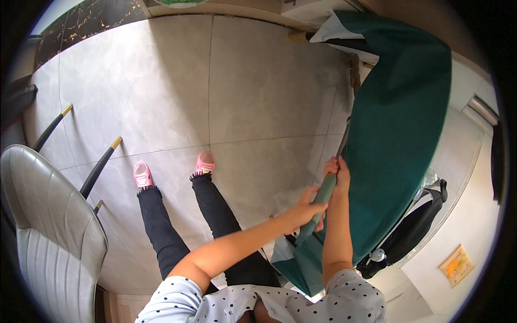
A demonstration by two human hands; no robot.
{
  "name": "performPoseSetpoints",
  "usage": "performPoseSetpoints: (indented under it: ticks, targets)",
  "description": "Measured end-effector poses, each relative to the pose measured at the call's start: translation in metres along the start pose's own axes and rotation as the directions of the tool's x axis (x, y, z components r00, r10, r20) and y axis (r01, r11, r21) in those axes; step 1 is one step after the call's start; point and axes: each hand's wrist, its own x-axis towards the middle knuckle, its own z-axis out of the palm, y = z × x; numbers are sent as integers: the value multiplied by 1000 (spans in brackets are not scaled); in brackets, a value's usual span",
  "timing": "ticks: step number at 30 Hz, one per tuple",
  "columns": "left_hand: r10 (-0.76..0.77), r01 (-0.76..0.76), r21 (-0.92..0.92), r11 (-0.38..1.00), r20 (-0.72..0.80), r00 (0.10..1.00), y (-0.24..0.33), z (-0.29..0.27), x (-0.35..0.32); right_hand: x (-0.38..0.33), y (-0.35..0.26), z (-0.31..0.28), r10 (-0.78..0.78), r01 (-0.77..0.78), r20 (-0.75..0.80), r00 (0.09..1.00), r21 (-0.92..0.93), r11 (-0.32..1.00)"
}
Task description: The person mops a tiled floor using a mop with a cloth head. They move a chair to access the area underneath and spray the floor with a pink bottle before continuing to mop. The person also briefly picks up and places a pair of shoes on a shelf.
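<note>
My right hand [338,173] is closed around the far end of a long sage-green object [325,192], where a thin dark shaft [344,139] continues away from me. Lower down, my left hand [307,209] wraps around the green part, thumb toward the far end. The object is slim and slants along the near left edge of a dark green cover [401,118]. Its exact kind is not clear, and my fingers hide part of it. Both hands are in front of my body, close to the cover's edge.
A grey padded chair [54,231] with black, gold-tipped legs stands at left. My feet in pink clogs [204,162] are on the grey tiled floor [258,86]. A black bag [401,231] lies beyond the cover at right, near a wall with a small orange picture [456,266].
</note>
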Motion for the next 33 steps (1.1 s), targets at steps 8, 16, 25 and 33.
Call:
performPoseSetpoints:
  ticks: [8, 16, 25, 33]
  targets:
    - [-276, 269, -435, 859, 49, 960, 74, -58, 125, 158, -39, 28, 35, 4, -102, 994, 362, 932]
    - [-66, 79, -239, 968, 63, 996, 70, -146, -16, 109, 107, 68, -85, -49, -230, 970, -522, 851]
    - [31, -65, -554, 830, -70, 997, -2, -118, -184, -18, 230, 56, -56, -23, -155, 986, -464, 885]
    - [28, -159, -559, 814, -235, 972, -81, -83, -328, -160, 314, 42, -1, -130, -221, 975, -580, 804]
